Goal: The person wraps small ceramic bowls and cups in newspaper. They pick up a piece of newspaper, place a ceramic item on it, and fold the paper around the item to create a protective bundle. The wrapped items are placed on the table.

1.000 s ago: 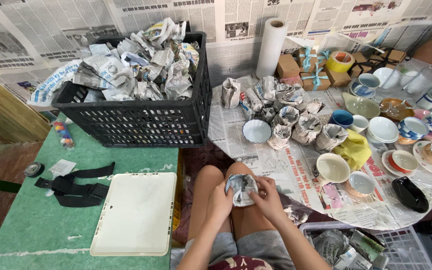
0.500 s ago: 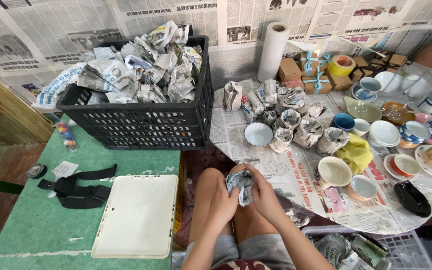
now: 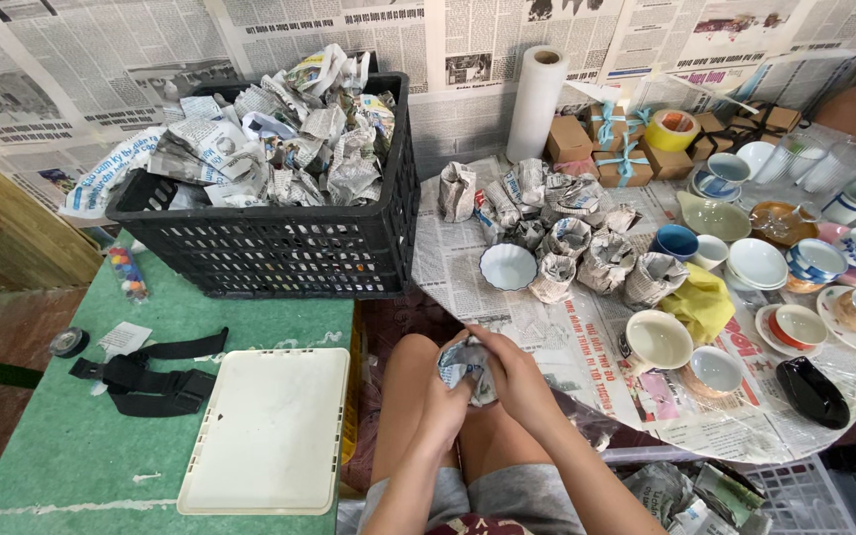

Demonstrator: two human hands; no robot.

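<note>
We are gripping a newspaper-wrapped bundle [image 3: 466, 365] with both our left hand [image 3: 445, 404] and right hand [image 3: 513, 374], fingers clenched around it (over our knees), beside the desk [image 3: 507, 307].

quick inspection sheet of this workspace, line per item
surface: round table covered in newspaper; green table to the left
job's things: newspaper-wrapped item held over the lap by both hands
clutter: black crate heaped with crumpled newspaper; wrapped bundles, bowls and cups, yellow cloth, small gift boxes, tape roll, paper roll; white tray and black strap on the green table
grippers: left hand and right hand both closed around the wrapped item
cables: nothing seen
surroundings: newspaper-lined wall; white basket on the floor, lower right
</note>
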